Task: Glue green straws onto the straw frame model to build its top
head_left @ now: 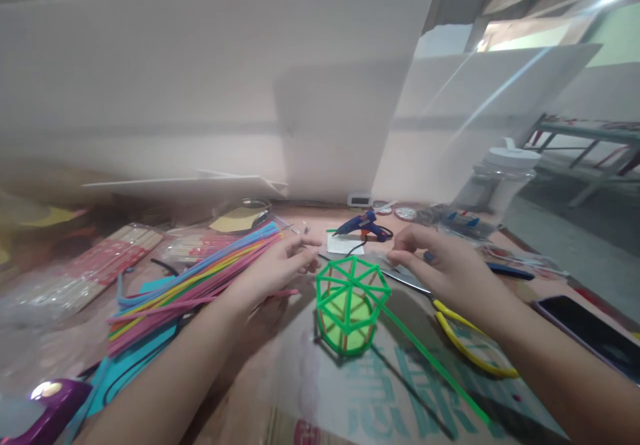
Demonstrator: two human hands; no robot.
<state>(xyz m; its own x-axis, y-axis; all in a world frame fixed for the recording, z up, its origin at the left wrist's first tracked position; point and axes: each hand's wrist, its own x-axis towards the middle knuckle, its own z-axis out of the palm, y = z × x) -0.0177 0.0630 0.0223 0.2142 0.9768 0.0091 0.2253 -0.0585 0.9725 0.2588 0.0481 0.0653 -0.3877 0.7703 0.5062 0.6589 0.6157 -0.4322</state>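
A small green cage-like model made of drinking straws (pixel 351 305) stands on the brown table (pixel 280 378), with one long green straw (pixel 435 365) running from it toward the lower right. My left hand (pixel 283 265) reaches in from the left, fingers stretched toward the model's top, holding nothing that I can see. My right hand (pixel 443 265) hovers just right of the model, fingers curled toward its top edge; whether it pinches anything is unclear.
A bundle of coloured straws (pixel 195 278) lies at left beside packets of sticks (pixel 107 261). A blue glue gun (pixel 365 225) rests behind the model. Yellow-handled scissors (pixel 465 338) and a dark phone (pixel 590 331) lie at right. White boards (pixel 200 98) stand behind.
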